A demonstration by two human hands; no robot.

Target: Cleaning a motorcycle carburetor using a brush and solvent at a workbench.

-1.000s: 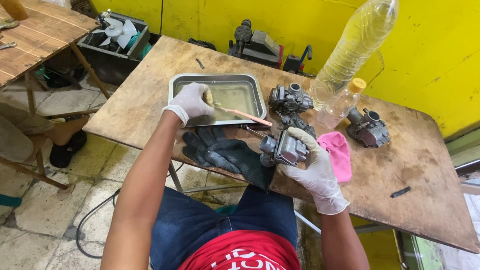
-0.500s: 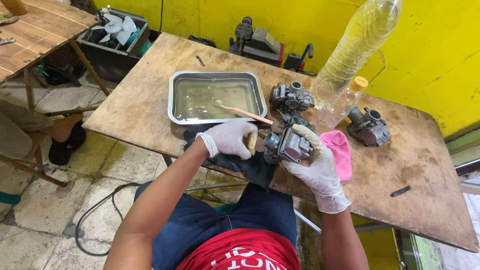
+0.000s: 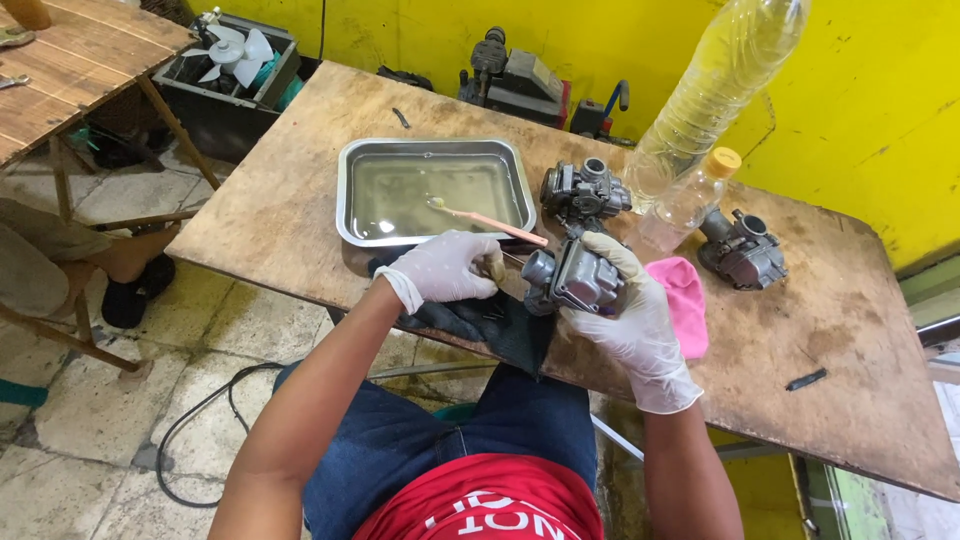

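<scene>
My right hand, in a white glove, grips a grey metal carburetor just above the table's near edge. My left hand, also gloved, is curled beside the carburetor's left side, its fingers closed on a small tan object that I cannot identify. Both hands hover over a dark cloth that hangs over the table edge. A pink-handled toothbrush lies across the rim of a metal tray holding yellowish liquid.
A second carburetor and a third sit on the wooden table. A big clear bottle, a small yellow-capped bottle and a pink cloth stand to the right. Another person's leg is at left.
My left hand left the toothbrush in the tray and came back toward me to the carburetor's left side. My right hand kept holding the carburetor in place.
</scene>
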